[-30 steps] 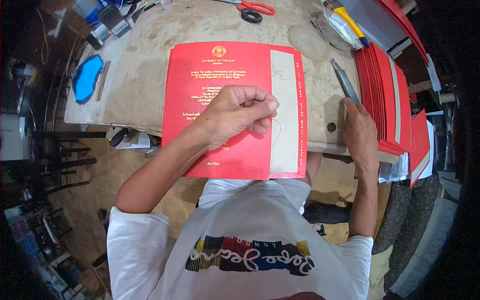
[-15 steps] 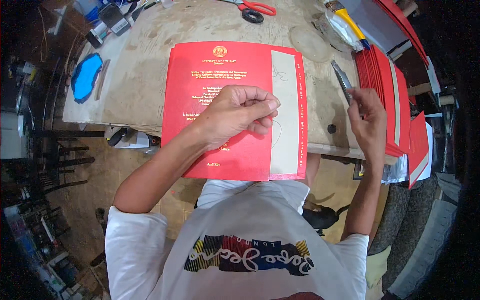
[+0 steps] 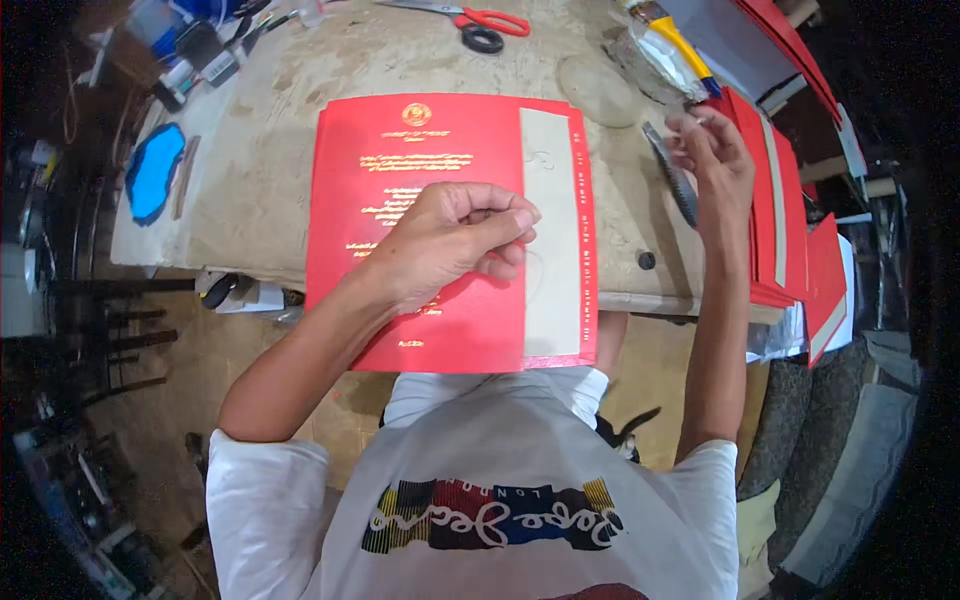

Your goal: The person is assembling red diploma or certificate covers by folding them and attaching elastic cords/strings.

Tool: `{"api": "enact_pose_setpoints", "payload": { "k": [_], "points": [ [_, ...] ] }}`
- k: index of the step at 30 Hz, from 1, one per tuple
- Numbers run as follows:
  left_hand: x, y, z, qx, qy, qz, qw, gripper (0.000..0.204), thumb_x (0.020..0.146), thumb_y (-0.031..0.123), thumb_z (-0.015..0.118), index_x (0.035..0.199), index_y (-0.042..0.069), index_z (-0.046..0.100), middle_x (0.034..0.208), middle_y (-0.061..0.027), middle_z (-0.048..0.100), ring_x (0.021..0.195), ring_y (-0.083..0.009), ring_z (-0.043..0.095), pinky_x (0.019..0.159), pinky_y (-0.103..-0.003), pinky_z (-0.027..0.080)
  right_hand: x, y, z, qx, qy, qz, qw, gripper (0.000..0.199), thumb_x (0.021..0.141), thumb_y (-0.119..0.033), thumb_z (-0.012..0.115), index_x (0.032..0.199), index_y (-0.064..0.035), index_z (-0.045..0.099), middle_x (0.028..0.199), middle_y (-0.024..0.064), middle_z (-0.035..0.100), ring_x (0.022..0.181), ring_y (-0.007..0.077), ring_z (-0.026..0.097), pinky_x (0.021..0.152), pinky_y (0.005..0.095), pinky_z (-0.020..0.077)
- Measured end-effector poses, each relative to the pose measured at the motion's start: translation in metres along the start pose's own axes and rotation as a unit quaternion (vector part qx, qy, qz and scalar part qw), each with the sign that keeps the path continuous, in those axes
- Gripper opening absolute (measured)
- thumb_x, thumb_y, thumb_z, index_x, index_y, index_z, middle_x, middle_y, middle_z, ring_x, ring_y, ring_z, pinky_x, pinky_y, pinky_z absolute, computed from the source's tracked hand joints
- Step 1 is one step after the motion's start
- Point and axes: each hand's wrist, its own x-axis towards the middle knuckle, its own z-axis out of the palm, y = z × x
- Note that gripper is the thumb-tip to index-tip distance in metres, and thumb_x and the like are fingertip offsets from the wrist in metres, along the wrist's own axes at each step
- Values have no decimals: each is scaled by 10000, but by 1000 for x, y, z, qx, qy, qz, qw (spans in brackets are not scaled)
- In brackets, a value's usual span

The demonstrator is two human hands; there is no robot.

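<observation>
A red hard book cover (image 3: 345,250) with gold lettering lies at the table's front edge, overhanging toward my lap. Along its right part runs a bare greyish board strip (image 3: 548,200), then a narrow red band with gold marks. My left hand (image 3: 465,235) is over the cover, thumb and forefinger pinched; anything between them is too small to make out. Beyond the cover's right side, my right hand (image 3: 715,155) is raised with its fingers bent together, their tips slightly blurred. I cannot make out what they hold. Next to it a cutter blade (image 3: 670,175) rests on the table.
Red-handled scissors (image 3: 495,22) and a black ring (image 3: 482,39) lie at the far side. A yellow-handled brush (image 3: 680,45) rests far right, above stacked red covers (image 3: 765,200). A blue patch (image 3: 157,175) and small bottles (image 3: 215,65) are at left.
My right hand has moved away from me, up past the cutter blade, which stays on the table. My left hand keeps its pinch over the cover. The whole view has shifted slightly.
</observation>
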Motion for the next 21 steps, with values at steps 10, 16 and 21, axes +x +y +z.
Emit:
{"api": "enact_pose_setpoints", "payload": {
  "k": [10, 16, 21],
  "points": [
    [2, 4, 10, 4, -6, -28, 1000, 240, 1005, 144, 719, 1137, -57, 716, 948, -119, 706, 750, -136, 666, 686, -259, 606, 88, 37, -23, -137, 138, -109, 975, 307, 1009, -235, 639, 1154, 10, 753, 991, 117, 786, 806, 201, 696, 712, 329, 538],
    [2, 3, 12, 8, -5, -26, 1000, 232, 1007, 128, 711, 1143, -61, 714, 958, -121, 708, 762, -148, 678, 683, -265, 613, 106, 49, -23, -312, 130, -67, 939, 335, 981, -262, 632, 1182, -30, 765, 978, 148, 784, 793, 283, 698, 736, 387, 550],
    [2, 5, 14, 25, 8, -30, 999, 223, 1007, 118, 708, 1144, -58, 716, 965, -125, 710, 771, -156, 687, 685, -271, 619, 113, 54, -22, -363, 125, -73, 920, 333, 971, -281, 631, 1166, -53, 777, 978, 176, 775, 792, 325, 697, 742, 407, 555]
  ]
}}
